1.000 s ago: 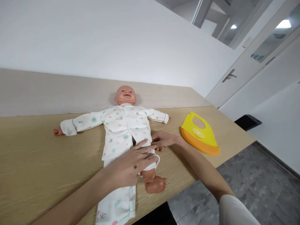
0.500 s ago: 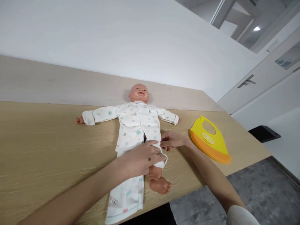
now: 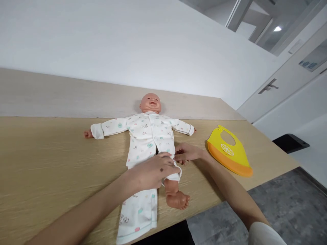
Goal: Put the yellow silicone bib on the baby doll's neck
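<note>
Pants (image 3: 138, 214) are seen nearest: one printed leg is laid flat toward the table (image 3: 51, 163) edge, while the other looks bunched up at the thigh, with the foot (image 3: 178, 200) left bare. Just past that, the left hand (image 3: 150, 172) is laid over the hips of the doll (image 3: 150, 136), fingers curled onto the waistband. Whether cloth is actually gripped under them can't be told. The right hand (image 3: 187, 153) is set at the doll's side, fingertips closed in what looks like a pinch on the waistband edge.

So the pants are probably being sorted out at the waist. The next move would call for the waist to be held steady while the bunched leg gets eased along, without the doll being dragged. Farther back, the doll is stretched out face up, arms spread, head toward the wall. Bib (image 3: 230, 153) is left well apart on the right, untouched.
</note>
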### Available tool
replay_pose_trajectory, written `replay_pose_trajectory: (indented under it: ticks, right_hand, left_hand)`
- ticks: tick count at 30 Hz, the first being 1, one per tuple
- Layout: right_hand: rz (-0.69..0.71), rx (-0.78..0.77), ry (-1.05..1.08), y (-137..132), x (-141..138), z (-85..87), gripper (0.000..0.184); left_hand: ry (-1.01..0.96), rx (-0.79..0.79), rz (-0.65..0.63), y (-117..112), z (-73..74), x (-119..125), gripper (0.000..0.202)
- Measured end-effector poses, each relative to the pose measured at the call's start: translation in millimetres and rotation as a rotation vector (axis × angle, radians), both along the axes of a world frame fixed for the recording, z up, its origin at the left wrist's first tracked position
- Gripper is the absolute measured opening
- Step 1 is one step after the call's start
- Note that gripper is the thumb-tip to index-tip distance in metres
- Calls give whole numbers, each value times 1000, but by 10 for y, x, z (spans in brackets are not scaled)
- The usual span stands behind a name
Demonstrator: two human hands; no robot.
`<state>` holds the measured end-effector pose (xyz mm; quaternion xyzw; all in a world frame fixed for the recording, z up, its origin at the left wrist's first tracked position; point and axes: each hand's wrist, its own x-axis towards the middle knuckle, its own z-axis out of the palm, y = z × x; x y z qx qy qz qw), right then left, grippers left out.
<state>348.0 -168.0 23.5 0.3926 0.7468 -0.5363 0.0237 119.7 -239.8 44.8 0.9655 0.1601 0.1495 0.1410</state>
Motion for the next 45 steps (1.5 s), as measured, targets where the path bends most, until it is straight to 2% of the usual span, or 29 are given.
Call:
replay_pose_trajectory:
  ticks: [5,13,22,32,39,42,45]
  right_hand:
    - [-8,-11,-1,-12,-8,27,39]
    - [-52,-24,-54,-58,-53,79,47]
    - [-76,-49,-40,-45,-33,41,51]
    - [-66,-34,-34,-42,-58,59,36]
    - [-43,-23,-9,-18,-30,19,37]
    - [-40,-35,9,-20,-30,17,38]
    - [-43,-53,39,-25,-36,24,38]
  left_hand:
    - [43,-39,0,14,4,-2,39]
    - [111,2,68,-1,114,17,30]
    - [71,54,15,14,67,33,34]
    - [5,26,37,-26,15,58,20]
    - [19,-38,-19,-59,112,53,23]
    - [51,-8,11,-141,155,44,20]
    - [95,100,75,-252,181,33,15]
